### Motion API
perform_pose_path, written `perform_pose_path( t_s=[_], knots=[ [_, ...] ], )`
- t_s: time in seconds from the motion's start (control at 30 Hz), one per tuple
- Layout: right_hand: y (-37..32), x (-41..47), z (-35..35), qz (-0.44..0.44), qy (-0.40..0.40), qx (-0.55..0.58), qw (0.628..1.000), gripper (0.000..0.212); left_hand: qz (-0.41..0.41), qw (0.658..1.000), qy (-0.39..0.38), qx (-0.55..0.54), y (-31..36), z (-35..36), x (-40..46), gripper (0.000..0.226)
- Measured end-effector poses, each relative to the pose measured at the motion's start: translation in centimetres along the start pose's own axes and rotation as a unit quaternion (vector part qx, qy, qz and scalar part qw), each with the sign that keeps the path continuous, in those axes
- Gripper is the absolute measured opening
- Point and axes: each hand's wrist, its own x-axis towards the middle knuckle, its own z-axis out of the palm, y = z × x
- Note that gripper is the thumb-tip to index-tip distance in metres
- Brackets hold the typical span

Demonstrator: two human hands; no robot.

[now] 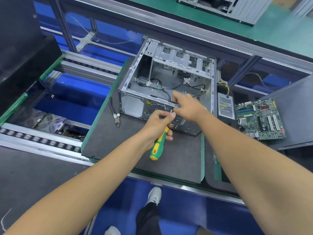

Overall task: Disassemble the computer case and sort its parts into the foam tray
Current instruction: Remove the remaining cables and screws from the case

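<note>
An open grey metal computer case [169, 72] lies on a dark mat [128, 146], with black cables loose inside it. My left hand [157, 122] grips a green and yellow screwdriver [158, 143], its tip up against the case's near rear panel beside the fan grille [156, 107]. My right hand [186, 106] pinches a small metal part at the near top edge of the case, just above the screwdriver tip.
Wire cutters [116, 116] lie on the mat left of the case. A removed motherboard [260, 118] and a perforated power supply [226, 106] sit to the right on a dark tray. Roller conveyor rails [39, 139] run at the left. Another case [220, 7] stands at the far top.
</note>
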Motion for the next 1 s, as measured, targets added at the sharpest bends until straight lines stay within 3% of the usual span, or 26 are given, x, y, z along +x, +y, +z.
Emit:
perform_pose_path(
  t_s=[0.13,0.3,0.47,0.8,1.0],
  knots=[
    [0.0,-0.1,0.0,0.002,0.0,0.0,1.0,0.023,-0.005,1.0,0.009,-0.024,0.1,0.5,1.4,0.018],
    [0.0,0.0,0.0,0.008,-0.001,-0.003,1.0,0.023,-0.002,1.0,0.002,0.011,-0.1,0.6,1.9,0.027],
    [0.0,-0.2,-0.1,0.015,-0.007,0.002,1.0,0.021,-0.006,1.0,0.017,-0.02,-0.1,0.9,2.3,0.018],
    [-0.1,-0.3,-0.2,0.01,-0.008,0.011,1.0,0.024,-0.011,0.998,0.037,-0.056,-0.5,1.0,3.3,0.02],
    [-0.2,-0.3,-0.3,0.012,-0.016,0.011,1.0,0.021,0.025,0.998,0.045,-0.019,-1.5,0.2,3.5,0.016]
  ],
)
